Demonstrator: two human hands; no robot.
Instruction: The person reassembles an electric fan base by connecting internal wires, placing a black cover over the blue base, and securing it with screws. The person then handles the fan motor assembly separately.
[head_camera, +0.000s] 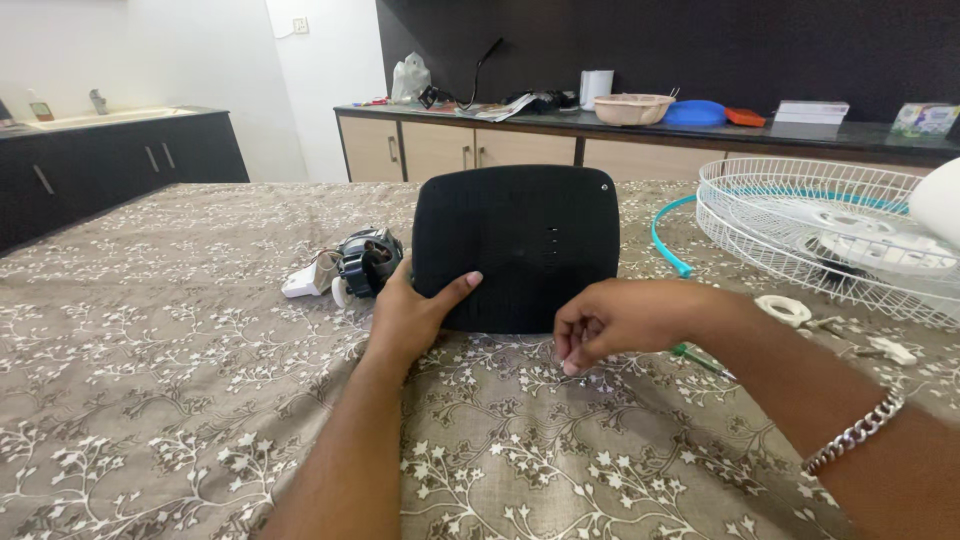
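single head view looks down, forward, seemingly close over the table (150, 400).

Your left hand (408, 318) steadies a matt black plastic cover (516, 245) with a fine-textured face; beneath it lies a woven floral tablecloth (160, 350), with a white coated-wire fan guard (800, 215) and glossy dark countertop (700, 128) beyond.

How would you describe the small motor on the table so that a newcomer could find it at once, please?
On the floral-patterned tablecloth, look just left of the black rounded panel that the left hand steadies. The motor lies there beside a white plastic piece; its dark windings and metal body set it apart.
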